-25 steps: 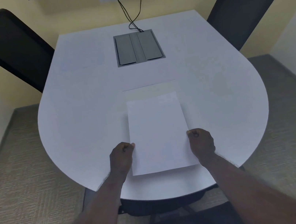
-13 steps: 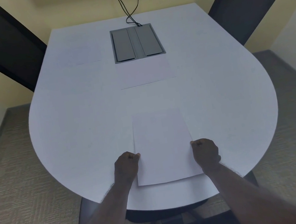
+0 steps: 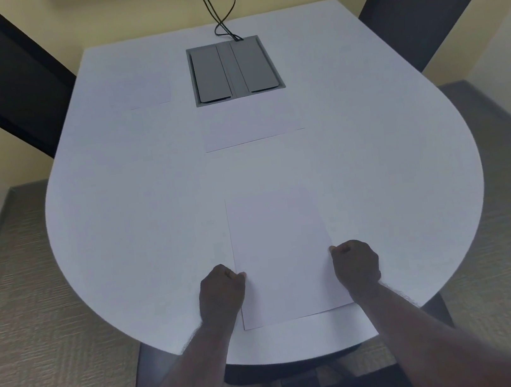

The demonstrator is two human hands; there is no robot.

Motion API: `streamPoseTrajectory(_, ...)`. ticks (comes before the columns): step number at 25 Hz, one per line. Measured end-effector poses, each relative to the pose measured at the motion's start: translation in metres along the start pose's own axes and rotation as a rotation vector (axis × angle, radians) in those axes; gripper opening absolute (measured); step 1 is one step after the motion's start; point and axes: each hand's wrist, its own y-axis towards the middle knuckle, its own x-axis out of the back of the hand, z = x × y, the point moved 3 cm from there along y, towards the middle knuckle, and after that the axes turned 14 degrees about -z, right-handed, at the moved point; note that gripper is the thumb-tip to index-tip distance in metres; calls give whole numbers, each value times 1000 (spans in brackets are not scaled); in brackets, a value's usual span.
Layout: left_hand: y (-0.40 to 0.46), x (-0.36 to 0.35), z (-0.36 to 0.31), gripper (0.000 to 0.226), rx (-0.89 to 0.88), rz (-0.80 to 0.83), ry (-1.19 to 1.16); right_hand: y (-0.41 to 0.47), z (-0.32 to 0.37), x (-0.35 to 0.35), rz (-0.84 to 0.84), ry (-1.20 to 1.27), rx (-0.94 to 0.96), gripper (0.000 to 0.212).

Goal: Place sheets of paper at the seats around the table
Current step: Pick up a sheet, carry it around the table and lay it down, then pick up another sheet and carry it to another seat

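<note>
A smooth white counter (image 3: 120, 230), rounded at the near end, carries a plain rectangular sheet of paper (image 3: 281, 255) lying flat by its near edge. The left hand (image 3: 221, 293) and right hand (image 3: 356, 266) are curled into fists, fingers pinching the sheet's long edges. Two more sheets (image 3: 253, 124) lie near a grey metal cable hatch (image 3: 234, 69)

One head-worn camera looks forward and steeply down, close over the table (image 3: 122, 246).

left hand (image 3: 221, 293) | right hand (image 3: 356, 266) | pinching sheet (image 3: 281, 255) | table (image 3: 137, 211)
</note>
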Motion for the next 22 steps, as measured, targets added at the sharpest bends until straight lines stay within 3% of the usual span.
streamPoseTrajectory(12, -7, 19, -4, 27, 8, -24, -93, 1, 9, 25, -30, 56, 59, 13)
streamPoseTrajectory(15, -11, 38, -19, 23, -112, -40, -204, -7, 25, 46, -52, 124, 259, 16)
streamPoseTrajectory(17, -18, 54, -33, 25, -237, -44, -270, -16, 39, 63, -48, 77, 493, 29)
streamPoseTrajectory(20, -36, 84, -48, 58, -370, -20, -359, -31, 58, 94, -12, -20, 864, 54)
streamPoseTrajectory(22, -50, 107, -54, 72, -426, -8, -366, -38, 66, 117, -8, -59, 987, 62)
